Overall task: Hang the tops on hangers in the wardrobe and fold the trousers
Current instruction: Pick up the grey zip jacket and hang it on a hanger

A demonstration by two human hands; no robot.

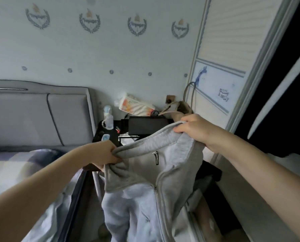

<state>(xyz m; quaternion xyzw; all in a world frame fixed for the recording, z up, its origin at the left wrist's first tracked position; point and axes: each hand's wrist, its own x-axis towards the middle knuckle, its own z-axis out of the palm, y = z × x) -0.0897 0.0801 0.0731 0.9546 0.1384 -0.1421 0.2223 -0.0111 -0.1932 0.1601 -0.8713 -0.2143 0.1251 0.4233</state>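
My left hand (109, 154) pinched the top (151, 173) at one end of its collar, my right hand (193, 130) gripped the other. It hung between them, zip downward, wardrobe (274, 95) nearer my right.

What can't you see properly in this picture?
- Head view: the grey zip-up top's bottom is cut off by the lower edge.
- Its label is too small to read.
- The wardrobe inside is too dark; no hanger shows.
- The bedside table is partly behind the top.
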